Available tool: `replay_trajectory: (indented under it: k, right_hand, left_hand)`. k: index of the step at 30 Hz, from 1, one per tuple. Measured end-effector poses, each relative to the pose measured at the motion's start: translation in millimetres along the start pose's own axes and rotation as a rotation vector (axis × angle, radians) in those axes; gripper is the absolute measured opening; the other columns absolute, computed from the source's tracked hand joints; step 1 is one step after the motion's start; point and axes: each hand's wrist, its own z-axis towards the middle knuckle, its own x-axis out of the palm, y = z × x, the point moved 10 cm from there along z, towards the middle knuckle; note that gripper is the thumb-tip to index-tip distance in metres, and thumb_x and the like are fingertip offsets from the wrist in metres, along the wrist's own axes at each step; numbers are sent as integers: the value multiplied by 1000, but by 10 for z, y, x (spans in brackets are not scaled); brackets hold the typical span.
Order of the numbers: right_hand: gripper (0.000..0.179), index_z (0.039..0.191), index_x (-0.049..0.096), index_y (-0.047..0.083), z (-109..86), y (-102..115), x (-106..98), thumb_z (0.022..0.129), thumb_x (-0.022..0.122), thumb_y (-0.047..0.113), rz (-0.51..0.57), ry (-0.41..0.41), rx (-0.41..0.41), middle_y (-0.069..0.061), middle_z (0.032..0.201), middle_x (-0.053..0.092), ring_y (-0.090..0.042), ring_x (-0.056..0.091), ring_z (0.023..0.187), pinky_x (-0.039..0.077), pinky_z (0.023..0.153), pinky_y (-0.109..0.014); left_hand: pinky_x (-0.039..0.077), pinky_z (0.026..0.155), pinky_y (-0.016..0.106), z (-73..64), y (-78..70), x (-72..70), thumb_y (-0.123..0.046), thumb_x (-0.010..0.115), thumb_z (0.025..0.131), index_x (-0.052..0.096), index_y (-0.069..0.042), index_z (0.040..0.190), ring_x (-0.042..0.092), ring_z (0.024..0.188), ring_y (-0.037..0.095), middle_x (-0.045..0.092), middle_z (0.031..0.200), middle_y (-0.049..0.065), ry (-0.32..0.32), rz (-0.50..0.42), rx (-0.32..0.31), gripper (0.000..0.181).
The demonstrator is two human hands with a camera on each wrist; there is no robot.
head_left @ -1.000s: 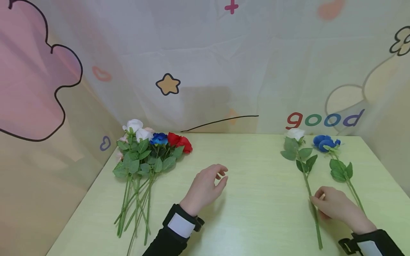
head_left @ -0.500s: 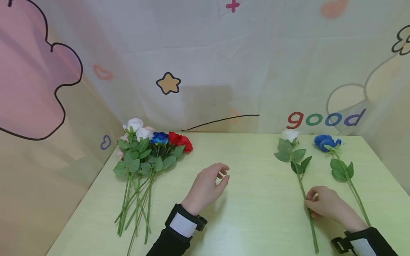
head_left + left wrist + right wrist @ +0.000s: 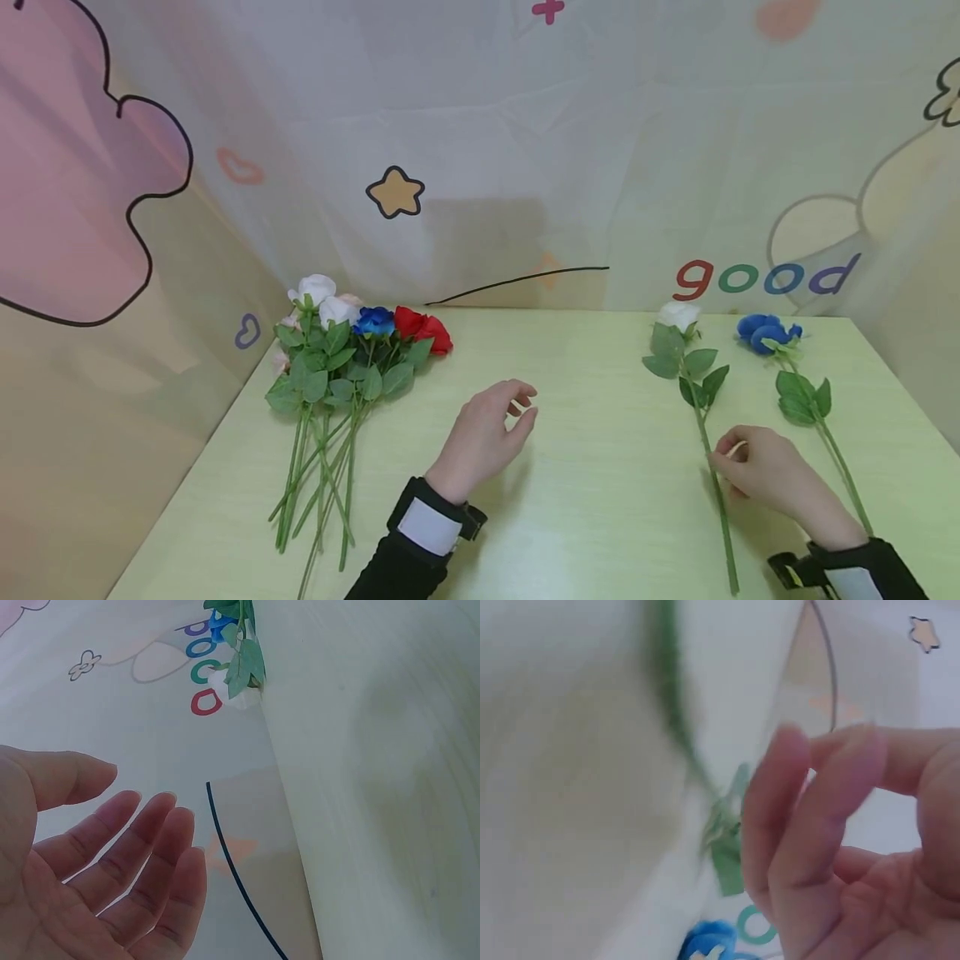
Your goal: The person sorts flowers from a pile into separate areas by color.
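My right hand (image 3: 757, 467) hovers beside the stem of a white rose (image 3: 678, 315) that lies on the right of the table. In the right wrist view, its bent fingers (image 3: 802, 817) stand apart from the green stem (image 3: 671, 690) and hold nothing. Right of it lies a blue rose (image 3: 767, 333) with a leafy stem, partly behind the right wrist. Over the middle of the table, my left hand (image 3: 480, 437) hangs with loosely bent fingers; the left wrist view shows its palm (image 3: 67, 915) holding nothing.
At the left lies a bunch of roses, with white blooms (image 3: 337, 312), a blue bloom (image 3: 373, 322) and red blooms (image 3: 431, 333), their stems (image 3: 322, 475) crossing toward the front. A printed cloth backdrop (image 3: 480, 125) stands behind the pale table (image 3: 585, 500).
My right hand has shifted the white rose a little left, away from the blue one, then let go of its stem and risen slightly. The left hand stays nearly still.
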Motion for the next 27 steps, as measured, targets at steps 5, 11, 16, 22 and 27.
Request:
replay_trajectory:
  k: [5,11,16,22,27]
  right_hand:
    - [17,93,60,2,39,383,-146,89,62,18,-18,-196,-143,-2,71,58,-16,52,62,42,53,-31]
    - [15,98,61,1,141,744,-118,90,62,14,149,-283,-225,-7,78,61,-19,58,71,46,57,-29]
    - [18,104,59,-2,247,976,-5,92,60,11,332,-252,-257,-13,83,62,-17,60,69,50,57,-26]
    - [20,108,58,-2,333,1172,135,93,58,10,431,-210,-257,-15,89,63,-18,62,73,54,62,-28]
    - [20,109,58,-2,364,1298,249,93,57,9,471,-179,-254,-17,91,63,-28,63,77,54,63,-28]
  left_hand:
    - [50,70,29,-11,9,-38,-20,60,92,62,-11,112,63,86,18,66,99,1,-2,12,-2,22]
    - [50,70,30,-21,14,-75,-20,60,92,62,-10,112,63,86,20,66,99,2,-10,25,5,22]
    - [51,72,32,-26,33,-93,-21,59,93,62,-9,113,63,87,20,66,101,5,-7,64,6,24]
    - [51,73,33,-30,67,-99,-21,59,93,61,-7,114,63,88,21,66,102,6,0,85,-7,26]
    - [51,72,32,-60,99,-81,-22,59,93,61,-8,113,62,87,21,66,102,6,9,87,-19,25]
